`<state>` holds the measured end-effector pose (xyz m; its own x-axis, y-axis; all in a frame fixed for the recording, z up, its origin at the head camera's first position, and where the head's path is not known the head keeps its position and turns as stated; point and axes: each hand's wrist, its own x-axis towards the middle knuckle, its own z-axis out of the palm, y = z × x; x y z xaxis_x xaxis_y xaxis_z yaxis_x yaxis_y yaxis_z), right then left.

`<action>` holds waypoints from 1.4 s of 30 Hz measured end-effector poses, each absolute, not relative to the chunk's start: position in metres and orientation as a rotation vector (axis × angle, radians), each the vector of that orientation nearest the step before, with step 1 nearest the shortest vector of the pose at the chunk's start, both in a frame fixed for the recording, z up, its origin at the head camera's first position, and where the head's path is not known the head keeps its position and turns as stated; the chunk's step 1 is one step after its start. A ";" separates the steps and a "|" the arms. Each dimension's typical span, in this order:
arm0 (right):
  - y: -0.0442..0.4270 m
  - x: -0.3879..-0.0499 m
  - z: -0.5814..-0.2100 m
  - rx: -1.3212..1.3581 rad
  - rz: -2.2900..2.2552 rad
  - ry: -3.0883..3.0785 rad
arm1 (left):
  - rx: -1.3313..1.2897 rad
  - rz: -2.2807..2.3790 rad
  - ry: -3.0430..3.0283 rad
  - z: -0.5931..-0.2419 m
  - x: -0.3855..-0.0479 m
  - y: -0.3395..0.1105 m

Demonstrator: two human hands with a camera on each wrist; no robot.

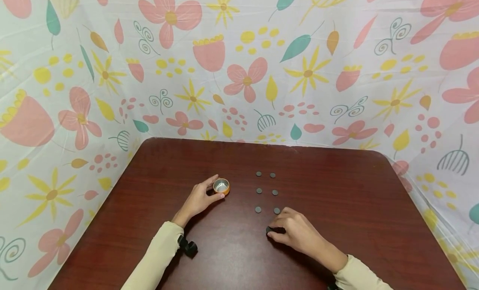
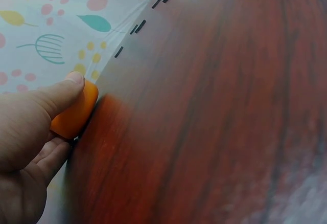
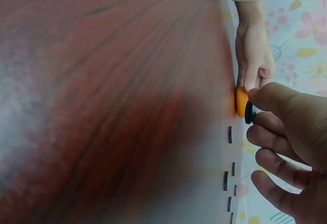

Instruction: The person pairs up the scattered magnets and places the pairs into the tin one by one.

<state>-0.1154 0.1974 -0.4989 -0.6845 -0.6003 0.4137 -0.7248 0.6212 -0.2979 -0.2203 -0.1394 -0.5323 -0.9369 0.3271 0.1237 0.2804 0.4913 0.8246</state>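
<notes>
My left hand (image 1: pixel 199 200) grips a small round orange tin (image 1: pixel 221 186) between thumb and fingers; its open top shows a silvery inside. In the left wrist view the thumb of that hand (image 2: pixel 30 127) lies on the tin's orange side (image 2: pixel 76 112). A dark round disc (image 1: pixel 268 230) is pinched between the thumb and index finger of my right hand (image 1: pixel 295 232), close to the tabletop. The right wrist view shows this disc (image 3: pixel 249 112) edge-on, with the other fingers spread. Six similar dark discs, among them one at the back left (image 1: pixel 258 173), lie in two columns.
The brown wooden table (image 1: pixel 224 256) has rounded back corners. A flower-patterned cloth (image 1: pixel 239 40) hangs behind it and along both sides. The disc columns lie between the tin and the right hand, the nearest right disc (image 1: pixel 277 210) beside that hand's fingers.
</notes>
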 end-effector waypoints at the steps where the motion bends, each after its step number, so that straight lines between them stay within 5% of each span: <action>1: 0.197 -0.116 -0.498 1.081 0.645 -2.573 | 0.551 1.464 2.670 -0.532 -0.220 -0.139; 18: 0.187 -0.151 -0.474 1.176 0.684 -2.572 | 0.559 1.464 2.666 -0.531 -0.219 -0.138; 42: 0.141 -0.259 -0.479 1.175 1.132 -2.584 | 0.538 1.486 2.657 -0.533 -0.225 -0.141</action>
